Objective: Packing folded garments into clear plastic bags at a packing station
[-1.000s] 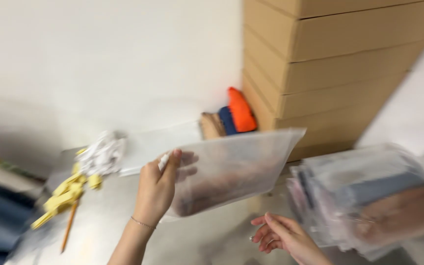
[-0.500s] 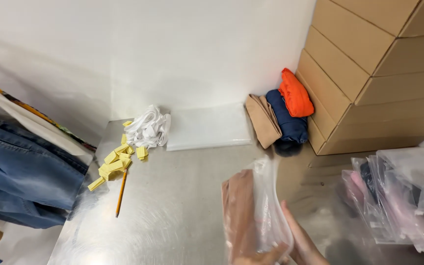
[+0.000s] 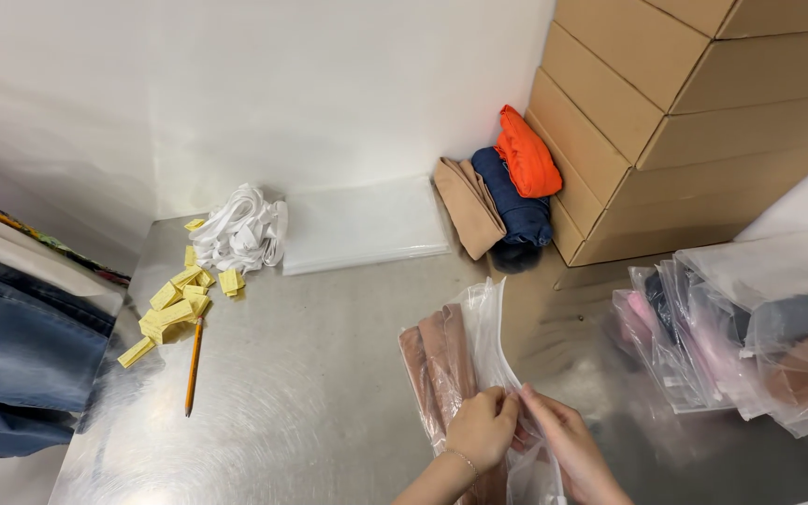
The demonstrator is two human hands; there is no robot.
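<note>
Both hands, left (image 3: 482,432) and right (image 3: 563,440), pinch with closed fingers the edge of a clear bag (image 3: 479,365) already holding a tan garment (image 3: 441,365) on the steel table (image 3: 310,393), its mouth seemingly unsealed, with filled bags (image 3: 750,327) stacked right and three folded garments (image 3: 502,187) unbagged.

The surface (image 3: 310,393) is shiny brushed metal with swirl marks. The bag (image 3: 488,327) is thin, clear, glossy plastic, with soft brown cloth (image 3: 437,365) inside. The boxes (image 3: 703,112) are matt brown cardboard. The pencil (image 3: 194,365) looks like wood.
</note>
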